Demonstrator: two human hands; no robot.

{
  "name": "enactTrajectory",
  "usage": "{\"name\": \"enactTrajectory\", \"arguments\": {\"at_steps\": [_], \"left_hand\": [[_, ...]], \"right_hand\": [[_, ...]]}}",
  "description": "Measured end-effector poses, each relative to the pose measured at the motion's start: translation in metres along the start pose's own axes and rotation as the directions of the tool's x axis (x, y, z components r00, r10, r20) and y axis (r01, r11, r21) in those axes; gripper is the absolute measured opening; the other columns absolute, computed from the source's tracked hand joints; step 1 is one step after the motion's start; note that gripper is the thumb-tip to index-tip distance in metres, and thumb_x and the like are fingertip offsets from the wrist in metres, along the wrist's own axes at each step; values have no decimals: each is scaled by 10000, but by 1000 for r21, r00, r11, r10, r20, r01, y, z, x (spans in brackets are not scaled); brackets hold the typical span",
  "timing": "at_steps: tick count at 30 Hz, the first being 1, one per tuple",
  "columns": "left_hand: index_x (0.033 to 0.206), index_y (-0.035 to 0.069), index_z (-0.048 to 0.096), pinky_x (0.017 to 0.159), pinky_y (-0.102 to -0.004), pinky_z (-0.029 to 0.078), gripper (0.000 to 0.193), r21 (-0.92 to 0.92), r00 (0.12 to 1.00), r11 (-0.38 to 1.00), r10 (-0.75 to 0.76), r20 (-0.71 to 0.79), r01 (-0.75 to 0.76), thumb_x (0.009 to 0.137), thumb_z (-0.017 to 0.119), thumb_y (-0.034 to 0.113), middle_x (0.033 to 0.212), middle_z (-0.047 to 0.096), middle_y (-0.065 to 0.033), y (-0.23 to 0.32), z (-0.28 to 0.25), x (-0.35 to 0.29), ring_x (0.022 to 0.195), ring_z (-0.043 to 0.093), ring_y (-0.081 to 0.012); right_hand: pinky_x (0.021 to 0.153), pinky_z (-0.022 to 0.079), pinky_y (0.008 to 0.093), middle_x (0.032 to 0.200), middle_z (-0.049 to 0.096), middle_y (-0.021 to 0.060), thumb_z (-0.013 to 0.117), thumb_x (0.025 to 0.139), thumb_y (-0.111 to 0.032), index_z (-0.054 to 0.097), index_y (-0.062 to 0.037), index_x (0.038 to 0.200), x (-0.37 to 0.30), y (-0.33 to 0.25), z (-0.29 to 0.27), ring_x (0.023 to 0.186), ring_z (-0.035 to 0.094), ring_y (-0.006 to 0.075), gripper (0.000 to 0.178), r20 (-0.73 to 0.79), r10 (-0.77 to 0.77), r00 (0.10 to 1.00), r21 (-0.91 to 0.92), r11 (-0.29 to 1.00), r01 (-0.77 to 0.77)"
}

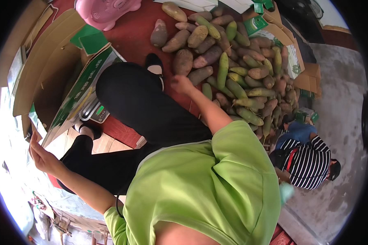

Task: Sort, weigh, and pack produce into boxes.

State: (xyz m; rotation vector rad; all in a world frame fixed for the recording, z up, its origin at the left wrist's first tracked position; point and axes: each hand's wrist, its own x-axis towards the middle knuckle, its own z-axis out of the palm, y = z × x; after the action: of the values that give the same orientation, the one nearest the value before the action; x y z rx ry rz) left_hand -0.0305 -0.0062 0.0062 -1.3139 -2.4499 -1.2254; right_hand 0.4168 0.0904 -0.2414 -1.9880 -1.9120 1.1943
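My left hand (47,160) is held out beside an open cardboard box (79,87), its fingers stretched and nothing in them. The box has green and white printed sides and raised flaps; its inside is dark. A scale (99,113) with a lit green display is at its lower edge. My right hand (182,85) is at the near left edge of a heap of long root vegetables that look like radishes. Motion smears its fingers. Closest to it are a reddish-brown root (182,62) and a longer one (200,75). Green roots (223,70) lie among the brownish ones.
A pink plastic stool-like object (104,12) stands on the red floor covering (139,28) at the far left. More cardboard boxes (292,45) border the heap. On the right, a person in a striped top (310,167) bends over beside the grey floor (335,81).
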Motion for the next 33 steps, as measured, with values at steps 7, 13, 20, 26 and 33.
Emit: {"name": "enactTrajectory", "arguments": {"at_steps": [7, 13, 20, 26, 33], "left_hand": [[1036, 46, 683, 936, -303, 409, 384, -15, 998, 999, -40, -48, 39, 988, 411, 313, 1038, 666, -43, 18, 6, -5, 1025, 576, -157], [1008, 54, 692, 941, -308, 396, 412, 8, 994, 999, -53, -93, 54, 983, 412, 356, 1036, 668, -30, 26, 9, -7, 1019, 565, -149], [1009, 47, 689, 944, -308, 390, 407, -14, 987, 995, -99, -128, 98, 984, 414, 346, 1030, 668, -36, 25, 7, -6, 1015, 563, -149], [983, -8, 674, 867, -278, 418, 320, -61, 992, 998, -34, -118, 27, 983, 423, 193, 956, 652, -56, 10, 18, -5, 938, 567, -144], [958, 35, 693, 641, -221, 399, 299, -85, 987, 988, -133, -91, 125, 979, 452, 211, 722, 598, -3, 25, 6, -8, 696, 516, -70]], "right_hand": [[814, 494, 394, 912, 667, 148, 615, 736, -175, 677, -73, 875, -65, 101, 11, 900, 628, 314, 183, 32, 191, 981, -103, 977, -187], [812, 461, 438, 1077, 582, 95, 596, 749, -132, 616, -127, 983, -82, 110, -48, 1055, 530, 298, 235, -186, 245, 952, -526, 793, -307], [915, 367, 478, 1415, 343, 24, 583, 815, -163, 380, -227, 1342, -98, 147, -138, 1254, 363, 227, 569, -471, 262, 842, -765, 354, -538], [852, 438, 465, 1154, 571, 11, 496, 883, -212, 524, -213, 1147, -129, 196, -168, 1134, 510, 237, 266, -321, 498, 806, -772, 356, -527], [814, 469, 459, 1116, 583, 56, 616, 808, -257, 509, -177, 1179, -103, 138, -162, 1057, 534, 302, 395, -335, 286, 898, -687, 578, -441]]}}
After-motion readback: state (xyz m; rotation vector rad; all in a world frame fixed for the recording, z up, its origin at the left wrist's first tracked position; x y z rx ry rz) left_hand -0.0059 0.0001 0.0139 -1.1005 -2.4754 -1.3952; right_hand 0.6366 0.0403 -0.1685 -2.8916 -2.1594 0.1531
